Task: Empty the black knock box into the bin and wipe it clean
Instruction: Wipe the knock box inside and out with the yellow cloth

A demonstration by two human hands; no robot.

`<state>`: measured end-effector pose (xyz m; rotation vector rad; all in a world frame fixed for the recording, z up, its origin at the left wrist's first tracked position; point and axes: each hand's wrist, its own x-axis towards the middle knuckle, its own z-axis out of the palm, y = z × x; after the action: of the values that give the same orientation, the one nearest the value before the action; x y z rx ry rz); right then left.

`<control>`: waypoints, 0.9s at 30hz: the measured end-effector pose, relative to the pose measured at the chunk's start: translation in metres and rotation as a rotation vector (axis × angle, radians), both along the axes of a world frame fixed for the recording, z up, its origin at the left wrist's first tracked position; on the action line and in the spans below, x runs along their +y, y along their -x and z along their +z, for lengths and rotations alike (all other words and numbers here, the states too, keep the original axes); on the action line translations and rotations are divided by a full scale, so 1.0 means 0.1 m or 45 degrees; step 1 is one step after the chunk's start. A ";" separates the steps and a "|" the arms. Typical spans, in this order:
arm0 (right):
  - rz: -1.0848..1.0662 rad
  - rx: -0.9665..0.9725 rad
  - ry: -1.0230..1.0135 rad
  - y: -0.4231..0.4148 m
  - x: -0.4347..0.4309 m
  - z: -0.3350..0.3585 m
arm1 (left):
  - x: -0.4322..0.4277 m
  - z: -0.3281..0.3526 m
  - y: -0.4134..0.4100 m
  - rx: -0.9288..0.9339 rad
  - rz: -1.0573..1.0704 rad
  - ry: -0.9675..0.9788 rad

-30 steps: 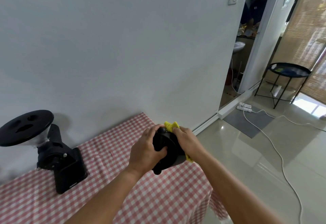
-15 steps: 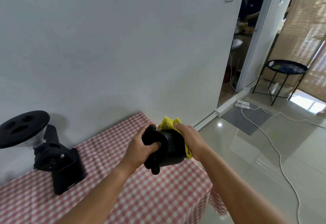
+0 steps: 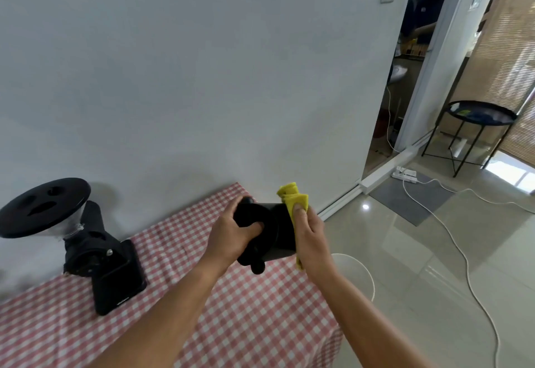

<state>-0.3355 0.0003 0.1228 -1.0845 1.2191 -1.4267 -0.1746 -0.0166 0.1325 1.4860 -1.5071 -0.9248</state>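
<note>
I hold the black knock box [image 3: 278, 231] on its side above the right end of the checked table. My left hand [image 3: 231, 234] grips its open end, the thumb hooked over the knock bar. My right hand [image 3: 311, 236] presses a folded yellow cloth [image 3: 293, 201] flat against the box's right face, and the cloth sticks out above and below my fingers. Just past the table's right edge, a white round bin rim [image 3: 360, 269] shows on the floor, partly hidden by my right arm.
A black coffee grinder [image 3: 95, 254] with a wide hopper lid stands at the table's left on the red-and-white checked cloth [image 3: 260, 324]. A white cable [image 3: 463, 257] and power strip [image 3: 405, 175] cross the shiny floor. A black round side table [image 3: 480, 115] stands by the doorway.
The knock box has turned further onto its side and shifted slightly right. My right hand has slid the yellow cloth from the box's top and back onto its right face.
</note>
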 end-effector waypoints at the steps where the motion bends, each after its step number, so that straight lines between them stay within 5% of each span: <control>1: 0.031 0.145 0.044 0.00 -0.03 0.01 | 0.01 0.03 0.00 -0.033 -0.037 0.007; 5: 0.302 0.573 -0.223 0.23 -0.18 0.20 | 0.07 0.09 -0.01 -0.222 -0.295 0.025; 11: 0.710 0.226 -0.608 0.51 -0.14 0.50 | 0.13 0.14 0.01 -0.175 -0.472 0.071; 15: 0.960 0.362 -0.590 0.57 -0.14 0.45 | 0.06 0.18 -0.03 -0.214 -0.535 0.033; 23: 0.638 0.212 -0.309 0.42 -0.05 0.17 | -0.03 0.09 -0.05 -0.193 -0.228 0.111; 27: 0.351 -0.027 -0.231 0.32 -0.01 0.01 | 0.04 0.02 -0.09 0.150 -0.077 -0.139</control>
<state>-0.3679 -0.0005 0.1239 -1.0628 1.1122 -1.0943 -0.1658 -0.0129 0.1347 1.4424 -1.4427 -1.1268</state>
